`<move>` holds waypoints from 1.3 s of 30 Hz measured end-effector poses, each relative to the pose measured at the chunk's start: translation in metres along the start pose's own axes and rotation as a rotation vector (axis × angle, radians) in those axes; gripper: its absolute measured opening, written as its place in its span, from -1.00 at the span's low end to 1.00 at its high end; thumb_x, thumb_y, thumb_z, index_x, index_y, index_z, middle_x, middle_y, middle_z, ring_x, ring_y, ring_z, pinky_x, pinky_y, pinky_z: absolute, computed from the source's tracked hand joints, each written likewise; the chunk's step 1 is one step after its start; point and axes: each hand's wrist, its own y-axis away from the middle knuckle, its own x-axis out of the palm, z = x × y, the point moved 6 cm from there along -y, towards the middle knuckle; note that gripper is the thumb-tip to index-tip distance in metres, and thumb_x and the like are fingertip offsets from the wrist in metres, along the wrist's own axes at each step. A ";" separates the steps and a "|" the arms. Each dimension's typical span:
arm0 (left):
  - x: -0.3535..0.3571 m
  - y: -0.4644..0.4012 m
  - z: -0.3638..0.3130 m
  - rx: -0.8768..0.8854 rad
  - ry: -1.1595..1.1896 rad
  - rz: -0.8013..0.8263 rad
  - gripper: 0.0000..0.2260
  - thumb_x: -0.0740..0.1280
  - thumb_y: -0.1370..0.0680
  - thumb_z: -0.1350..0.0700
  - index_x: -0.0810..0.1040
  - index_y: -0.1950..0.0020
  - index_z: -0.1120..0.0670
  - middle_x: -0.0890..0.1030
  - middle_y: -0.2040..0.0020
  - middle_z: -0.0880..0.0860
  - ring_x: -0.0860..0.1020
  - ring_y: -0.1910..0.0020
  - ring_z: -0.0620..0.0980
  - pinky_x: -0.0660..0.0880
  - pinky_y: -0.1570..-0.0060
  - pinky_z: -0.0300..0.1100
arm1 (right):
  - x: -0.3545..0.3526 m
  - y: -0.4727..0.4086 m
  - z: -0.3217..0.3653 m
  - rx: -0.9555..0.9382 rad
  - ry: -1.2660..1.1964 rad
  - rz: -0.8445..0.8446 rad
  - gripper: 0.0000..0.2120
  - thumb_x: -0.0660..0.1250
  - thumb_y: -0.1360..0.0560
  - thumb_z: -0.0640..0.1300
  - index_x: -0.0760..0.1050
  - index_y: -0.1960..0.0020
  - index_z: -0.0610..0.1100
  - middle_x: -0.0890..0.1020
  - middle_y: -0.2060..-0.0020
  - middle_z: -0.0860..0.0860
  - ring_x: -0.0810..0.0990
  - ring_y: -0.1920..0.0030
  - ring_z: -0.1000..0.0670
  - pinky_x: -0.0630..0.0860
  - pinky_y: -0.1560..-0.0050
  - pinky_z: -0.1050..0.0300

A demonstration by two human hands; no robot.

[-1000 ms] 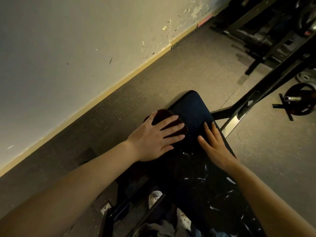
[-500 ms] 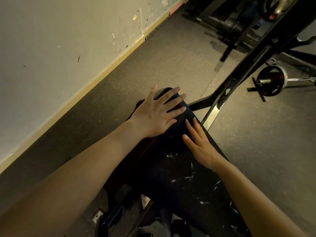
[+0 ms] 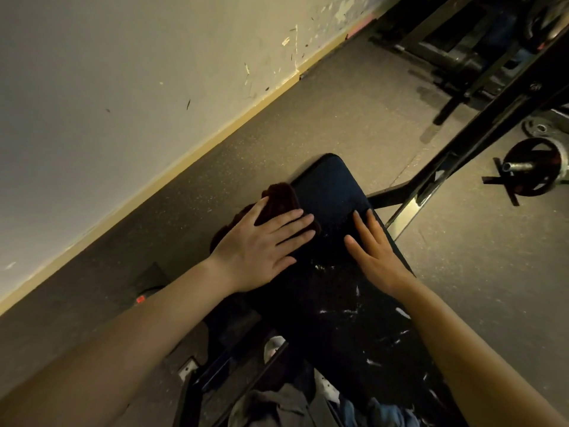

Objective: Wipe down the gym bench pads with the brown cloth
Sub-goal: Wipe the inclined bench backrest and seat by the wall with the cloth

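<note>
Left of centre: our left hand lies flat, fingers spread, pressing the brown cloth onto the left edge of the bench pad; some cloth hangs over that edge. Centre right: our right hand rests flat on the pad, fingers straight and close together, holding nothing. The pad's long axis runs from lower right toward upper centre. Unwiped pad lies just beyond the cloth, so we judge the left hand does the stroke.

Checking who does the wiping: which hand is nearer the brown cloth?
Left. The left hand presses flat on the brown cloth, at the bench pad's wall-side edge. The right hand rests on bare pad beside it, apart.
</note>
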 end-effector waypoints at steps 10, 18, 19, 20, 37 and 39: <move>-0.019 -0.114 0.026 0.029 0.132 0.069 -0.47 -0.16 -0.67 -0.08 -0.02 -0.64 0.01 -0.07 -0.65 -0.01 -0.16 -0.61 -0.05 0.01 -0.55 0.09 | 0.007 -0.004 0.000 0.017 -0.076 0.006 -0.33 0.03 -0.45 0.36 -0.21 -0.46 0.34 -0.32 -0.54 0.24 -0.36 -0.52 0.15 -0.26 -0.48 0.07; -0.025 -0.166 0.027 0.062 0.102 0.075 -0.54 -0.05 -0.73 -0.04 0.07 -0.63 0.02 -0.07 -0.65 0.01 -0.13 -0.61 0.03 0.16 -0.50 0.03 | 0.005 -0.007 -0.005 0.027 -0.023 0.024 -0.31 0.00 -0.47 0.35 -0.22 -0.52 0.31 -0.37 -0.45 0.31 -0.40 -0.48 0.19 -0.28 -0.42 0.14; -0.026 -0.162 0.026 0.057 0.082 0.073 -0.54 -0.04 -0.72 -0.05 0.06 -0.63 -0.01 -0.12 -0.65 0.00 -0.15 -0.61 0.07 0.17 -0.49 0.06 | 0.005 -0.007 -0.004 0.027 -0.016 0.022 -0.31 0.00 -0.48 0.35 -0.22 -0.52 0.31 -0.38 -0.45 0.31 -0.39 -0.48 0.18 -0.28 -0.41 0.15; -0.026 -0.158 0.025 0.047 0.068 0.067 -0.54 -0.04 -0.72 -0.06 0.04 -0.63 -0.04 -0.18 -0.64 -0.01 -0.17 -0.61 0.09 0.16 -0.49 0.09 | 0.005 -0.007 -0.004 0.025 -0.011 0.020 -0.31 0.01 -0.49 0.34 -0.23 -0.52 0.31 -0.38 -0.46 0.29 -0.39 -0.49 0.17 -0.28 -0.40 0.15; 0.009 0.043 -0.012 -0.202 0.009 -0.231 -0.56 0.10 -0.66 -0.05 0.32 -0.55 -0.03 0.27 -0.57 0.04 0.19 -0.55 0.22 0.34 -0.34 0.34 | 0.006 -0.005 -0.002 -0.022 0.033 -0.044 -0.28 0.15 -0.59 0.25 -0.19 -0.58 0.20 -0.29 -0.57 0.16 -0.30 -0.57 0.03 -0.21 -0.53 -0.04; 0.012 0.053 -0.015 -0.193 0.014 -0.284 -0.57 0.12 -0.67 -0.04 0.33 -0.54 -0.03 0.30 -0.56 0.04 0.21 -0.54 0.20 0.28 -0.37 0.35 | 0.007 -0.005 -0.003 -0.019 0.033 -0.057 -0.27 0.16 -0.58 0.25 -0.18 -0.59 0.18 -0.28 -0.58 0.14 -0.29 -0.57 0.03 -0.21 -0.54 -0.06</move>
